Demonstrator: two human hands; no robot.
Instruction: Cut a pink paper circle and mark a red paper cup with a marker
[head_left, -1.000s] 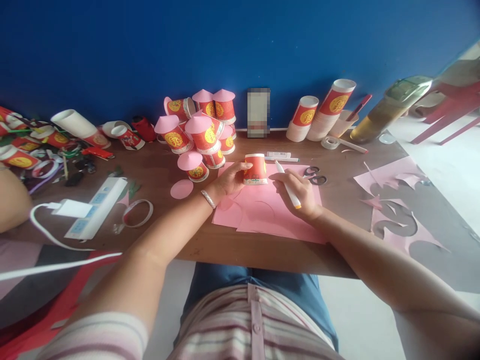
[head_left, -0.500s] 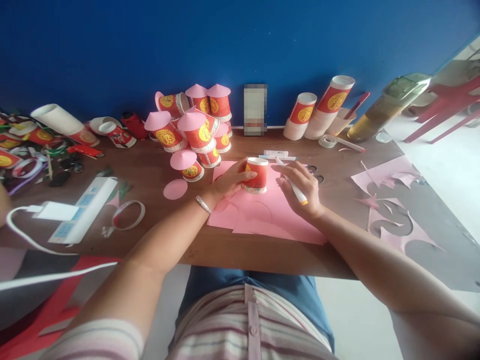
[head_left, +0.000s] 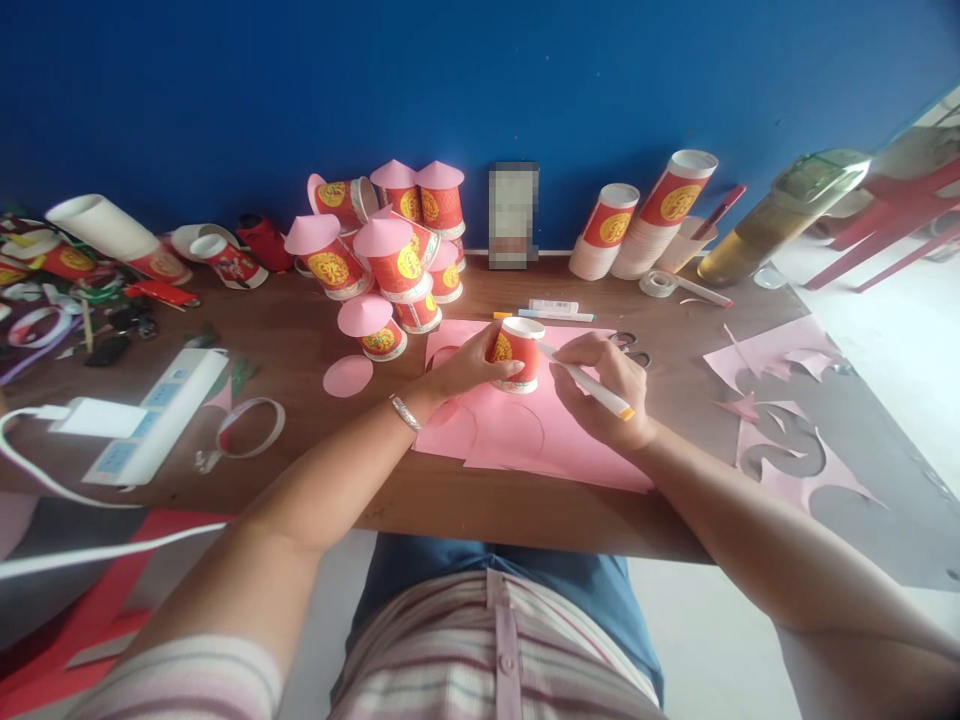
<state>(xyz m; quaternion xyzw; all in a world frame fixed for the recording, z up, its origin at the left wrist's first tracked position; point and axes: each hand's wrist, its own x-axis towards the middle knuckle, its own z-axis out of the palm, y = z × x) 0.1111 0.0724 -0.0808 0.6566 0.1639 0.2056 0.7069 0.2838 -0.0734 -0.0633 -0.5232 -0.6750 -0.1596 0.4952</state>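
A red paper cup (head_left: 519, 350) with a yellow emblem and white rim is gripped by my left hand (head_left: 471, 368), slightly tilted above the pink paper (head_left: 517, 430). My right hand (head_left: 606, 385) holds a white marker (head_left: 594, 387) with an orange end, its tip close to the cup's right side; whether it touches, I cannot tell. Drawn circles show on the pink paper. Left of it lies a pink paper disc (head_left: 348, 376), below several red cups with pink cone tops (head_left: 384, 240).
Scissors (head_left: 630, 348) lie right of the paper. Cup stacks (head_left: 667, 210), a tape roll (head_left: 658, 284) and a bottle (head_left: 780, 215) stand at the back right. Paper scraps (head_left: 814, 470) lie far right. A power strip (head_left: 161, 415) and a phone (head_left: 513, 215) are also on the table.
The cup in my left hand has tilted and moved slightly right. My right hand has shifted a little right, with the marker lying at a flatter angle and its tip near the cup.
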